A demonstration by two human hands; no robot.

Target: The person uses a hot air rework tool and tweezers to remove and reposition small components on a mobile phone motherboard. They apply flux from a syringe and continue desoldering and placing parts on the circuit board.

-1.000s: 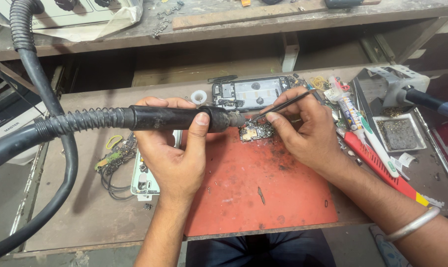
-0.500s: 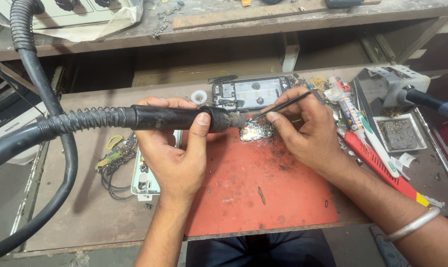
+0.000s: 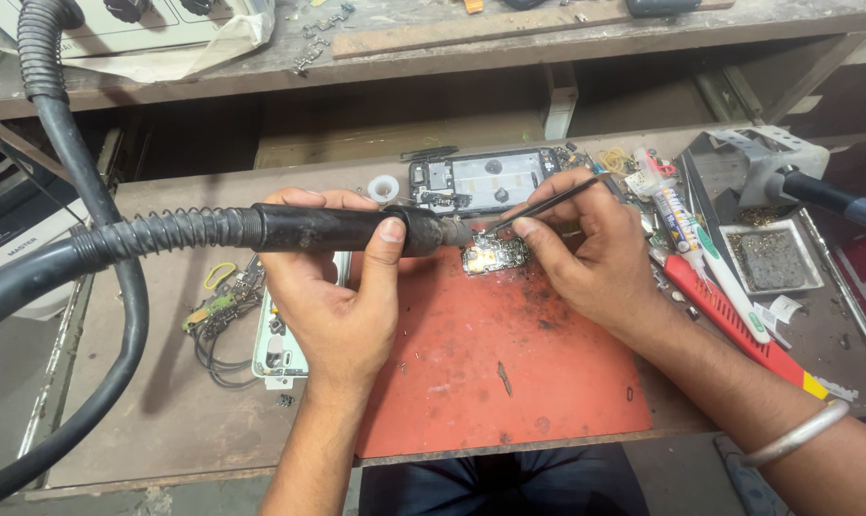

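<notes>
Right now the big black hose [image 3: 60,258] bends in from the left side and ends in a thick black hot-air wand [image 3: 347,229]. The wand lies flat, with its long side running from 9 o'clock to 3 o'clock. The left hand [image 3: 332,287] is wrapped around the wand, and its thumb is pressed on top.

Under both hands sits a red mat [image 3: 509,373] on the brown workbench [image 3: 146,420]. An opened phone [image 3: 481,182] rests just past the mat, at 12 o'clock from the hands.

The right hand [image 3: 595,258] is at 3 o'clock from the wand tip. Its thumb and first finger pinch thin black tweezers [image 3: 547,205]. The tweezers slant from up at 2 o'clock down to 8 o'clock.

The small shiny circuit board [image 3: 495,256] lies on the top edge of the mat. It is just beside the wand tip, at about 4 o'clock from it. The tweezer points come down right over the board, and the right hand's fingers are nearer to it than the left hand's.
</notes>
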